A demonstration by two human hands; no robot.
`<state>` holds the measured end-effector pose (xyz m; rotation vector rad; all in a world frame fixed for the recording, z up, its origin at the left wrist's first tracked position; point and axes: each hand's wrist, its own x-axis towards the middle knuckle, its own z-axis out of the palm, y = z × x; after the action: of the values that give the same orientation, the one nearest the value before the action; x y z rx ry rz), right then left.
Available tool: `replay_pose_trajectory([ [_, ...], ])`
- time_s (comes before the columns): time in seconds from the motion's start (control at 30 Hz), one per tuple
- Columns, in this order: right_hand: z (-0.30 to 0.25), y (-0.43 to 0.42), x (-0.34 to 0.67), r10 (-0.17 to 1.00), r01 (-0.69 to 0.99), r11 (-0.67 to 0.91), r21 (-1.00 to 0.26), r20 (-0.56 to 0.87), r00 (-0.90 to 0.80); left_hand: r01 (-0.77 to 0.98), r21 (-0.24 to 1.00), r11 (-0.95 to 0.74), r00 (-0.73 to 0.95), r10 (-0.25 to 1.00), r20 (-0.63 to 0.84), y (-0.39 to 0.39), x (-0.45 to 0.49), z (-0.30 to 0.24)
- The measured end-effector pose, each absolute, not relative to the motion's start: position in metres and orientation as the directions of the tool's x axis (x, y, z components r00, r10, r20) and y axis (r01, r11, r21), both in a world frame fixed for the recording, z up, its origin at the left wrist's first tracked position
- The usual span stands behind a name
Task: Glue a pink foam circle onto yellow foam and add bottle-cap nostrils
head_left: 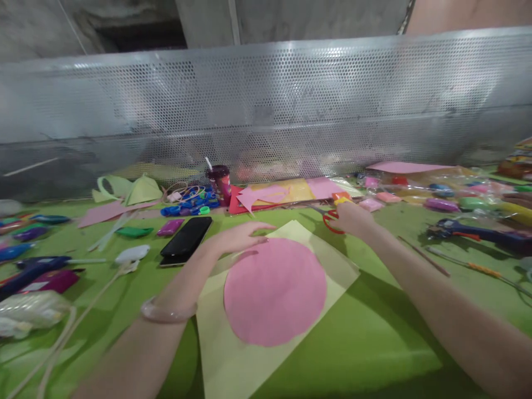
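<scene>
My left hand [243, 237] rests at the upper left rim of a pink paper circle [274, 293], fingers stretched out and holding nothing. Under the circle lies a pale yellow paper sheet [233, 366], turned at an angle on the green tabletop. Beyond the sheet's upper right side, my right hand [356, 217] is closed at the red handles of a pair of scissors [331, 221], whose blades point left. Small yellow and orange pieces [341, 197] show right by its fingertips; some of the fingers are hidden.
Left of my left hand lies a black phone [186, 241]. A lidded cup with a straw [220, 183] stands at the back, beside blue caps [191, 202] and coloured paper [274, 194]. Glue guns lie left [33, 269] and right [482, 233]. Perforated metal [266, 111] borders the back.
</scene>
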<state>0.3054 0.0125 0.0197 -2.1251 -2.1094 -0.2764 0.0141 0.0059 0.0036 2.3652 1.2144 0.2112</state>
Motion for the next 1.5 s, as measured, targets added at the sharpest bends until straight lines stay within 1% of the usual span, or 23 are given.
replay_pose_trajectory([
  [0.1,0.009,0.008,0.306,0.962,0.997,0.048,0.058,0.265,-0.062,0.795,0.431,-0.427,0.53,0.835,-0.151,0.001,0.011,0.011],
  [0.17,0.007,0.006,0.303,0.941,0.991,0.111,0.069,0.315,-0.127,0.815,0.393,-0.425,0.535,0.812,-0.233,-0.002,0.014,0.008],
  [0.23,0.006,0.005,0.293,0.914,0.974,0.214,0.073,0.335,-0.226,0.816,0.357,-0.455,0.56,0.775,-0.292,-0.006,0.024,-0.001],
  [0.3,0.002,0.004,0.278,0.874,0.928,0.365,0.073,0.316,-0.369,0.785,0.331,-0.523,0.611,0.739,-0.283,-0.009,0.036,-0.012],
  [0.4,-0.011,-0.003,0.256,0.789,0.821,0.567,0.065,0.246,-0.564,0.702,0.336,-0.628,0.708,0.67,-0.226,-0.008,0.049,-0.026],
  [0.43,-0.016,-0.006,0.25,0.761,0.785,0.616,0.06,0.21,-0.613,0.686,0.35,-0.638,0.721,0.66,-0.211,-0.007,0.05,-0.028],
  [0.5,-0.025,-0.011,0.244,0.73,0.741,0.669,0.054,0.139,-0.669,0.699,0.38,-0.606,0.7,0.689,-0.187,-0.004,0.049,-0.03],
  [0.57,-0.032,-0.012,0.243,0.738,0.744,0.666,0.055,0.101,-0.668,0.735,0.379,-0.562,0.651,0.741,-0.163,-0.001,0.045,-0.03],
  [0.63,-0.037,-0.01,0.245,0.765,0.773,0.632,0.063,0.114,-0.634,0.75,0.333,-0.572,0.637,0.759,-0.131,0.001,0.043,-0.032],
  [0.7,-0.037,-0.007,0.246,0.773,0.789,0.61,0.071,0.163,-0.613,0.739,0.282,-0.612,0.656,0.749,-0.095,0.003,0.044,-0.036],
  [0.77,-0.034,-0.006,0.245,0.78,0.812,0.58,0.058,0.249,-0.575,0.737,0.258,-0.625,0.658,0.751,-0.06,0.003,0.045,-0.039],
  [0.83,-0.03,-0.009,0.241,0.794,0.84,0.542,-0.021,0.341,-0.504,0.736,0.269,-0.621,0.65,0.76,-0.027,0.003,0.046,-0.04],
  [0.9,-0.026,-0.016,0.236,0.797,0.825,0.552,-0.119,0.367,-0.48,0.73,0.364,-0.578,0.624,0.781,-0.011,0.002,0.047,-0.039],
  [0.93,-0.025,-0.02,0.233,0.788,0.797,0.586,-0.149,0.335,-0.517,0.728,0.42,-0.542,0.6,0.8,-0.008,0.0,0.047,-0.038],
  [1.03,-0.025,-0.03,0.227,0.726,0.705,0.687,-0.177,0.116,-0.678,0.696,0.604,-0.389,0.471,0.882,0.026,-0.003,0.047,-0.031],
  [1.07,-0.025,-0.032,0.226,0.71,0.692,0.698,-0.185,0.053,-0.702,0.671,0.655,-0.348,0.416,0.908,0.057,-0.004,0.046,-0.029],
  [1.1,-0.025,-0.033,0.226,0.708,0.692,0.696,-0.193,0.018,-0.706,0.642,0.697,-0.319,0.361,0.928,0.092,-0.004,0.046,-0.027],
  [1.17,-0.025,-0.035,0.226,0.722,0.702,0.684,-0.198,0.045,-0.69,0.593,0.746,-0.304,0.281,0.946,0.163,-0.003,0.044,-0.025],
  [1.2,-0.025,-0.035,0.226,0.723,0.7,0.686,-0.198,0.078,-0.686,0.593,0.735,-0.328,0.269,0.942,0.203,-0.002,0.044,-0.025],
  [1.27,-0.025,-0.036,0.226,0.701,0.675,0.71,-0.2,0.105,-0.706,0.617,0.67,-0.413,0.296,0.911,0.289,0.001,0.043,-0.028],
  [1.37,-0.027,-0.036,0.225,0.653,0.632,0.746,-0.211,0.047,-0.756,0.633,0.556,-0.539,0.382,0.842,0.382,0.002,0.045,-0.033],
  [1.43,-0.029,-0.037,0.224,0.663,0.643,0.737,-0.208,0.04,-0.748,0.618,0.536,-0.575,0.428,0.818,0.385,0.001,0.047,-0.034],
  [1.5,-0.03,-0.037,0.223,0.692,0.669,0.719,-0.188,0.093,-0.716,0.592,0.558,-0.581,0.442,0.814,0.378,-0.001,0.049,-0.033],
])
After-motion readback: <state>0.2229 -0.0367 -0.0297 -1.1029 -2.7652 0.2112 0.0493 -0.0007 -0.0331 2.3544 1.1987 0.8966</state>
